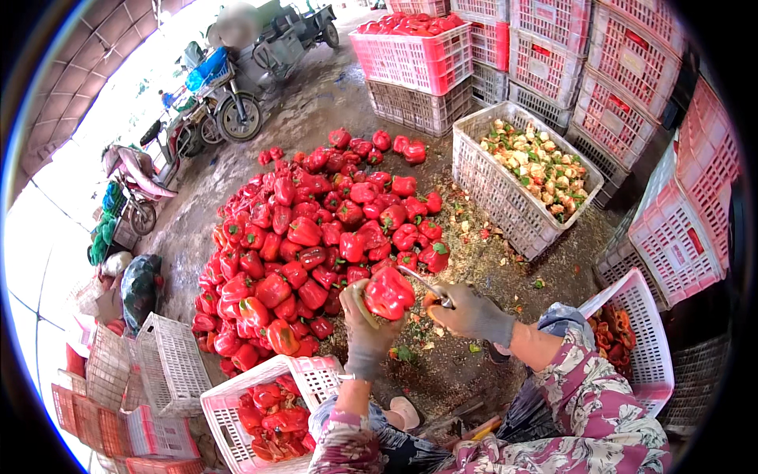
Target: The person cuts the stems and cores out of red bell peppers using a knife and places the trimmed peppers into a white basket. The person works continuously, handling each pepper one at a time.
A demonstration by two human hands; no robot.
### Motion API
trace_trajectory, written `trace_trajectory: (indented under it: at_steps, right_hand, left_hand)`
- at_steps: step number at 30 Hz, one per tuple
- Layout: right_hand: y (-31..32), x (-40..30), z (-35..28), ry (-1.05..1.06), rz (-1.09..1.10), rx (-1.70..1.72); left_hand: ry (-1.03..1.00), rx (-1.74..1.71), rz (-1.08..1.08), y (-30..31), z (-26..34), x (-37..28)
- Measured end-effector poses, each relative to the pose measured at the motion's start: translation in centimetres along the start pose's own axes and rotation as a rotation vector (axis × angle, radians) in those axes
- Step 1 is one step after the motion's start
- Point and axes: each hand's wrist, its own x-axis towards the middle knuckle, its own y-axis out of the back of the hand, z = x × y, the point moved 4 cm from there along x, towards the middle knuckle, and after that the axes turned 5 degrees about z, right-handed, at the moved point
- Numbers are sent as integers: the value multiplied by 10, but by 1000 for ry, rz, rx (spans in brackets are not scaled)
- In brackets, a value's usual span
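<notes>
My left hand point(368, 332), in a grey work glove, holds a red bell pepper point(389, 293) up in front of me. Close on its right, my gloved right hand point(471, 314) grips the handle of a thin metal tool point(421, 279), whose curved tip reaches towards the pepper's upper right side. The full shape of the tool is hard to tell. Beyond my hands lies a large heap of red bell peppers point(302, 237) on the floor. At my lower left, a pink and white plastic crate point(222, 423) holds red peppers that look cut open.
A crate point(503, 207) of pepper cores and green stems stands ahead to the right. Crates point(551, 65) are stacked behind it. Another crate point(651, 355) with darker red peppers is beside my right arm. Empty crates point(177, 361) lie left; motorbikes point(237, 115) stand farther back.
</notes>
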Motion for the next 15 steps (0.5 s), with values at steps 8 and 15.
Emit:
trace_trajectory:
  at_steps: [8,15]
  right_hand:
    - [3,-12,-12,-220,-229,32]
    - [9,-7,-15,-402,-384,189]
  left_hand:
    - [-209,52,-71,-7,15,-22]
    - [-211,-17,-83,-12,8,-16]
